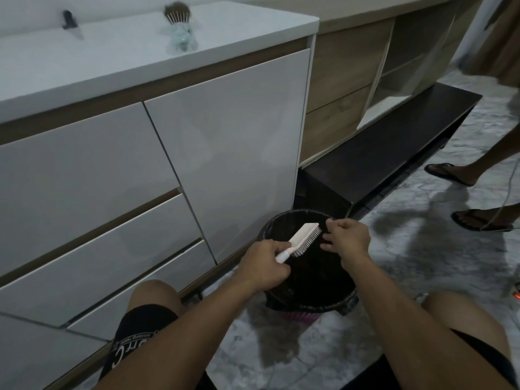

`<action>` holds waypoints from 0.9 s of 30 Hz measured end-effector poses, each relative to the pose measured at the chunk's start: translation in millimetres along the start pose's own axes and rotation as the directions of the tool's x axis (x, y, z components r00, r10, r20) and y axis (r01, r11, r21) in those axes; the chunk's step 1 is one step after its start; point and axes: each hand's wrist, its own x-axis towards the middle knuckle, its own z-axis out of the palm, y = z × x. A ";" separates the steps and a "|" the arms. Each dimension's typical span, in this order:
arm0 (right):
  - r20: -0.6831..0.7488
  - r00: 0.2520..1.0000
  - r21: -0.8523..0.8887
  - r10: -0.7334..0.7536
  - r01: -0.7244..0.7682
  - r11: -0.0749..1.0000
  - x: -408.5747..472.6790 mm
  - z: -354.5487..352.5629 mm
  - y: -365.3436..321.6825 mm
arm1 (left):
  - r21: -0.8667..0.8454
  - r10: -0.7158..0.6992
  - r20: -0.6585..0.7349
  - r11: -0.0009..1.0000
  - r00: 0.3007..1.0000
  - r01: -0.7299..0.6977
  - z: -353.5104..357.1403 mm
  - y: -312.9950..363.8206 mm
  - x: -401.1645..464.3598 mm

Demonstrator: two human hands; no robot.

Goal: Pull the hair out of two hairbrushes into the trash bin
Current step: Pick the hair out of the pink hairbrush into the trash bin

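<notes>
The person crouched before a white cabinet (225, 142) with a black-lined trash bin (349, 301) on the tiled floor between the knees. The left hand (263, 264) was closed around the handle of a white hairbrush (302, 239), holding it over the open bin with the bristles turned to the right. The right hand (347, 237) hovered just beside the bristles, thumb and forefinger pinched together over the far rim of the bin; whether any hair was caught between them was too fine to tell, and the other fingers were loosely curled. A second hairbrush (177, 14), its bristles full of brown hair, lay far off on the white cabinet top, near a small dark object (69, 19). To the right, someone else's feet in flip-flops (447, 174) stood on the floor.
</notes>
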 end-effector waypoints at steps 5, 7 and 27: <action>0.400 0.916 -0.109 0.046 -0.003 0.994 -11.7 7.8 -2.5 | 0.275 0.106 -0.105 0.959 0.989 -0.074 -3.9 7.3 -6.7; 0.461 0.884 -0.184 0.074 0.014 0.983 -16.2 11.1 0.9 | 0.337 0.137 -0.133 0.938 0.982 -0.085 -4.6 9.5 -9.5; 0.036 0.999 -0.105 0.016 -0.012 0.994 -3.2 0.2 -15.4 | 0.206 0.174 -0.132 0.968 0.976 -0.144 -14.8 0.8 -25.0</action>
